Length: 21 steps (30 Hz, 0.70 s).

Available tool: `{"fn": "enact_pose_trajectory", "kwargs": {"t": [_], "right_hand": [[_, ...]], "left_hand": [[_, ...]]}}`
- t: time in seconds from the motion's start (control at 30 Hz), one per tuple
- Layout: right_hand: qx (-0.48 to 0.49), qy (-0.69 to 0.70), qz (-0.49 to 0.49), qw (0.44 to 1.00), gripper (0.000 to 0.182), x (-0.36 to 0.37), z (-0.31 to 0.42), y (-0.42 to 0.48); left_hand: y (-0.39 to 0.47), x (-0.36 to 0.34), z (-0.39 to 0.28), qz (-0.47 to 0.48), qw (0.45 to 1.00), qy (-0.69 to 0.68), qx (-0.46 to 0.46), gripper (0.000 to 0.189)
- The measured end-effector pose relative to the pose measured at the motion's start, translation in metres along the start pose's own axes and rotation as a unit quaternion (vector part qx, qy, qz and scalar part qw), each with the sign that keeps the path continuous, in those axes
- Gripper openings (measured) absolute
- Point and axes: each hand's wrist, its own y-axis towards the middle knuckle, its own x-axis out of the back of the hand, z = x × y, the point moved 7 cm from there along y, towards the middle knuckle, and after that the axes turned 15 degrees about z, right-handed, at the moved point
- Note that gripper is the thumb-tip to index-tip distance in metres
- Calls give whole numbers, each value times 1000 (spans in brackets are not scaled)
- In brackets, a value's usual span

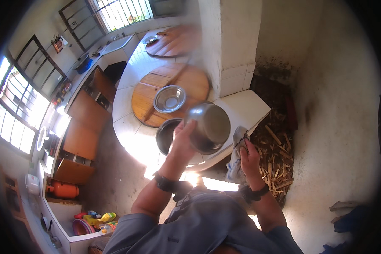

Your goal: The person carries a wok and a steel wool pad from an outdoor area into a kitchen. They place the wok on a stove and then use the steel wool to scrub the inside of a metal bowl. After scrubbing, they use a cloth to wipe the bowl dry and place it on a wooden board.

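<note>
My left hand (183, 139) grips a metal pot (209, 127) by its rim, tilted so that its rounded underside shows. In my right hand (250, 158) is a pale cloth (236, 162) with blue marks, held bunched and apart from the pot. Below my left hand a second metal pot (165, 135) stands on the white tiled counter (130, 130), partly hidden by the hand and the raised pot. A shiny metal bowl (170, 99) rests on a round wooden board (143, 95) just beyond.
Another round wooden board (174, 41) lies farther back beside a small metal dish (150, 39). A white wall pillar (238, 41) rises from the counter. Split firewood (277, 168) covers the floor at right. Leftward are cabinets (82, 133) and an orange gas cylinder (65, 189).
</note>
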Motion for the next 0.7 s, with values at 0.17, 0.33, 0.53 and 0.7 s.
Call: {"fn": "enact_pose_trajectory", "kwargs": {"t": [0.17,0.33,0.53,0.7], "right_hand": [[-103,-13,0,995,35,16,-46,-29],[-234,26,-23,972,39,27,-82,-63],[-257,-14,-74,963,39,24,-76,-80],[-262,2,-93,961,38,13,-61,-84]], "left_hand": [[34,44,-84,18,936,351,-3,25],[89,132,-106,23,593,804,-14,15],[127,206,-70,88,488,868,3,8],[138,229,-52,120,440,890,5,6]]}}
